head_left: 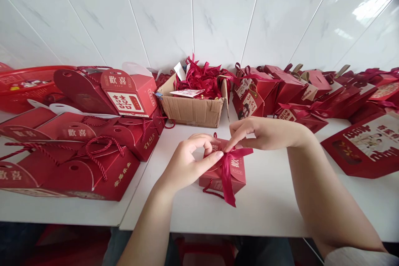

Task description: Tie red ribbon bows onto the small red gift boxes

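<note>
A small red gift box [208, 181] with Chinese characters stands on the white table in front of me. Across its top runs a dark red satin ribbon [228, 183], one tail hanging down the front and another lying to the right. My left hand [190, 162] pinches the ribbon from the left, thumb and index finger closed over the lid. From the right, my right hand [257, 133] reaches over with its fingertips pinched at the same spot on the ribbon. A red twisted cord [213, 191] loops out at the box's lower left.
At left, several red gift boxes [96, 174] with rope handles are stacked near a red plastic basket [40, 72]. A cardboard box [193, 110] full of red ribbons [202, 75] stands by the tiled wall. More red boxes [286, 91] line the back right; a larger one [349, 158] sits nearer.
</note>
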Demonstrator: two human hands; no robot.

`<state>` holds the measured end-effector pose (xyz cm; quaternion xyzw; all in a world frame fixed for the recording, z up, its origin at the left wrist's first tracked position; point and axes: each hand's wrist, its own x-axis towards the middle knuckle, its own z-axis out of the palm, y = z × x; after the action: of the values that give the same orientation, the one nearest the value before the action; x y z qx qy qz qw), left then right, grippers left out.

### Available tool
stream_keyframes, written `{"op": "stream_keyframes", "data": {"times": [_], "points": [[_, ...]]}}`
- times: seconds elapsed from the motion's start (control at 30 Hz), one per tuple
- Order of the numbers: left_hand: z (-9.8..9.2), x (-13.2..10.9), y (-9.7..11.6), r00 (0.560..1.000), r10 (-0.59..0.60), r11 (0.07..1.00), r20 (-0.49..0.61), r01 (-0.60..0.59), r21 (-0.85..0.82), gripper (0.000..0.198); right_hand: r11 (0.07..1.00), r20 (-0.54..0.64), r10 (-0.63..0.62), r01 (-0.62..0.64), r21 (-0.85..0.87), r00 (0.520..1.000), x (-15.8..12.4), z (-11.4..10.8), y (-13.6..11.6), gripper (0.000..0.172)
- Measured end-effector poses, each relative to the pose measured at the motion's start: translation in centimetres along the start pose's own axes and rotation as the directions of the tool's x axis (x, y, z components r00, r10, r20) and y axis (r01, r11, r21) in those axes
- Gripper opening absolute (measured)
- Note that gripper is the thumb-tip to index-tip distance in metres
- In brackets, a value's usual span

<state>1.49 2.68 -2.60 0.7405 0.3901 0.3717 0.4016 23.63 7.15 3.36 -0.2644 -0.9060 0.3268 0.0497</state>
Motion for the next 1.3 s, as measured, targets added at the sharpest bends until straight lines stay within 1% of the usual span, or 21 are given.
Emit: {"op": "stream_keyframes", "data": {"times": [0.13, 0.3, 0.43, 0.57, 0.63, 0.77, 0.87, 0.93, 1.03, 1.1, 1.2, 1.3], "points": [[-0.1, 0.1, -0.2, 0.999, -0.027, 0.998, -0.041, 0.029, 0.055, 0.028, 0.999, 0.026, 0.014, -0.013, -0.049, 1.0, -0.1, 0.1, -0.3, 0.046], [0.1, 0.2, -0.6, 0.997, -0.003, 0.997, -0.08, 0.009, 0.079, 0.03, 0.997, 0.079, 0.032, -0.026, -0.069, 0.996, -0.3, 0.1, -0.8, 0.052], [0.2, 0.2, -0.6, 0.996, 0.027, 0.993, -0.086, -0.017, 0.115, 0.03, 0.996, 0.109, 0.061, -0.053, -0.072, 0.992, -0.3, 0.3, -1.1, 0.049], [0.2, 0.3, -0.5, 0.995, 0.042, 0.989, -0.09, -0.028, 0.147, 0.03, 0.993, 0.167, 0.076, -0.059, -0.104, 0.983, -0.2, 0.5, -1.4, 0.046], [0.3, 0.4, -0.6, 0.993, 0.043, 0.987, -0.107, -0.025, 0.16, 0.03, 0.991, 0.191, 0.083, -0.061, -0.118, 0.978, -0.2, 0.6, -1.5, 0.049], [0.3, 0.5, -0.8, 0.989, 0.048, 0.978, -0.138, -0.019, 0.205, 0.03, 0.988, 0.201, 0.09, -0.062, -0.142, 0.975, -0.4, 0.7, -1.6, 0.057], [0.3, 0.5, -0.9, 0.987, 0.046, 0.972, -0.154, -0.008, 0.235, 0.03, 0.993, 0.211, 0.085, -0.064, -0.103, 0.974, -0.5, 0.8, -1.6, 0.063], [0.2, 0.5, -0.9, 0.987, 0.042, 0.971, -0.154, -0.004, 0.241, 0.03, 0.994, 0.213, 0.087, -0.07, -0.083, 0.973, -0.5, 0.9, -1.7, 0.063], [0.2, 0.4, -0.8, 0.988, 0.035, 0.975, -0.149, -0.001, 0.221, 0.029, 0.995, 0.201, 0.077, -0.063, -0.075, 0.977, -0.6, 0.9, -1.7, 0.059], [0.4, 0.4, -0.7, 0.988, 0.024, 0.985, -0.153, 0.003, 0.174, 0.03, 0.996, 0.164, 0.064, -0.053, -0.072, 0.984, -0.6, 0.8, -1.6, 0.05], [1.1, 0.3, -0.4, 0.988, 0.015, 0.997, -0.155, -0.003, 0.079, 0.038, 0.996, 0.099, 0.068, -0.062, -0.066, 0.993, -0.6, 0.6, -1.3, 0.034], [1.8, 0.4, -0.2, 0.988, 0.029, 1.0, -0.149, -0.028, 0.01, 0.046, 0.994, 0.065, 0.091, -0.087, -0.063, 0.994, -0.7, 0.4, -1.1, 0.028]]}}
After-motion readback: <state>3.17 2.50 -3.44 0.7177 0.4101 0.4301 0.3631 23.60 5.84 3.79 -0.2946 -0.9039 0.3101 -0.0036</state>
